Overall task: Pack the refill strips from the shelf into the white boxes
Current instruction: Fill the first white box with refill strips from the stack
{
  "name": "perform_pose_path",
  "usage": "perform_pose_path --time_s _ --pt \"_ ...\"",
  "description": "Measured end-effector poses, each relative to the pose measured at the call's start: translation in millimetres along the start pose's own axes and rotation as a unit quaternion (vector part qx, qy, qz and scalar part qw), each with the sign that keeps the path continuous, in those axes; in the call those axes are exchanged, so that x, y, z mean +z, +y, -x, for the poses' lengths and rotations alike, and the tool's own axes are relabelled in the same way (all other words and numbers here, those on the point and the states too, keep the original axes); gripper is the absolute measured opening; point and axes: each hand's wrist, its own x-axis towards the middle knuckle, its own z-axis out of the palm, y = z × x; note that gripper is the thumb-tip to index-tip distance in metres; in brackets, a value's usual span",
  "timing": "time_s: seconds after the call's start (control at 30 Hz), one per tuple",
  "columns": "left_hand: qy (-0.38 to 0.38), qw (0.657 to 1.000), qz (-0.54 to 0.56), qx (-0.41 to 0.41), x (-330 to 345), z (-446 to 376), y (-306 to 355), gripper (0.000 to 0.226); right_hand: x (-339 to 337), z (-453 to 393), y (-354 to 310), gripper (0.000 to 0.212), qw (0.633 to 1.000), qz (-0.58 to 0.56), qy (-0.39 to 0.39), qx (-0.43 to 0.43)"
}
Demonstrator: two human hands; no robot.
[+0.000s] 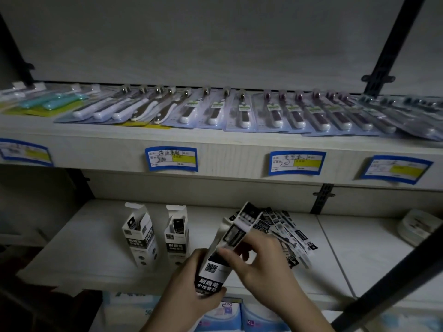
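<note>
A: Head view: how far had the packing been taken?

B: Nearest, a white box [217, 264] was gripped low down by the left hand [191, 295], its fingers wrapped round the base. A bundle of refill strips [242, 226] was pinched at the box's open mouth by the fingers of the right hand [261, 262], partly entered and still sticking out. That box was judged half filled at best.

A: And what was left?

B: Just behind the right hand, a loose fan of strips [287, 231] was spread on the shelf [96, 248], not yet packed. To the left, two more boxes [140, 238] were stood upright with flaps open; a few strips were seen inside each. None had been closed, so most of the work was judged outstanding.

A: How did the strips look?

B: Thin, flat, black-and-white printed sleeves; finer detail could not be made out in the dim light.
</note>
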Motion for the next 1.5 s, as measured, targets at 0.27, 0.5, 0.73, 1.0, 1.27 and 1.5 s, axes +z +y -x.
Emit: perform_pose_path --time_s 0.27,0.5,0.73,1.0,1.27,1.5 --pt "0.009 1.0 0.002 -0.013 -3 0 -2 0.054 -12 -1 1 0.026 0.997 -0.063 -0.024 -0.03" --pt "0.011 1.0 -0.01 -0.013 -1 0 0 0.052 0 -3 8 0.005 0.994 0.019 -0.064 -0.085" --pt "0.014 1.0 0.0 0.006 -3 6 3 0.053 -13 -7 20 0.023 0.975 0.107 -0.118 -0.152" --pt "-0.015 1.0 -0.018 -0.006 4 11 0 0.046 -6 -2 8 0.023 0.98 0.049 -0.191 -0.027" --pt "-0.018 1.0 -0.01 -0.012 8 13 -2 0.057 -18 13 9 0.014 0.993 0.029 -0.116 -0.023" --pt "-0.012 1.0 -0.009 -0.008 11 13 -4 0.057 -4 16 11 0.029 0.988 0.036 -0.147 -0.028"
